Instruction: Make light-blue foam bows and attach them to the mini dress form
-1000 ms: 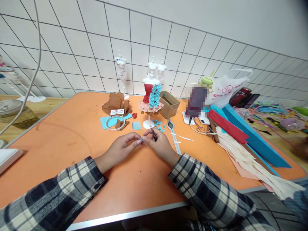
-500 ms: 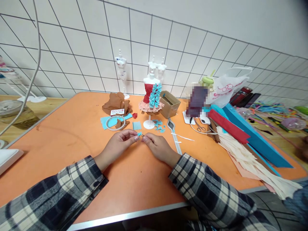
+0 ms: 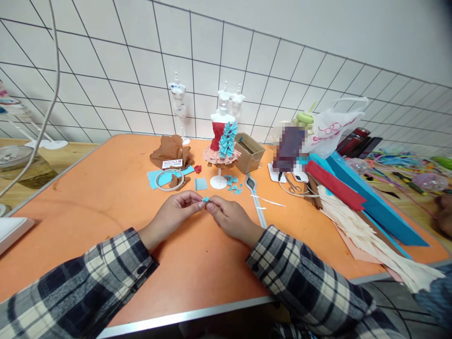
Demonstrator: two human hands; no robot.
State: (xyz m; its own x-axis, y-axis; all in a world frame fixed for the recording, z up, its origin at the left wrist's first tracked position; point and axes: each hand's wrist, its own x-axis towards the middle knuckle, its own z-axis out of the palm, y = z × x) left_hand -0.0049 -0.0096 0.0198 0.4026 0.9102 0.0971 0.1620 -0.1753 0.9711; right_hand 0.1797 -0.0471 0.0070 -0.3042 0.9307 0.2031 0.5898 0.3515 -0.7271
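Note:
A small crumpled piece of blue crepe paper [image 3: 205,200] is pinched between the fingertips of my left hand [image 3: 179,212]. From the other side, the thumb and forefinger of my right hand [image 3: 231,217] close on the same piece, the fingertips of both hands almost meeting. Just beyond stands a mini dress form [image 3: 219,134] in a red bodice, with blue ruffles [image 3: 228,140] down one side and a pink frilled skirt [image 3: 212,155]. Near its base lie blue paper scraps [image 3: 235,189] and a flat blue paper square [image 3: 200,184].
Brown crepe paper [image 3: 169,149], a ring-shaped roll [image 3: 158,187] and a small white box [image 3: 172,164] lie left. A cardboard box [image 3: 250,155] stands behind the dress form; grey tweezers [image 3: 257,202], scissors [image 3: 295,188] and paper sheets [image 3: 374,202] lie right.
My right fingertips have moved slightly left, up against the blue paper. A thin tan sliver that showed at them before is now hidden. My left hand has barely moved.

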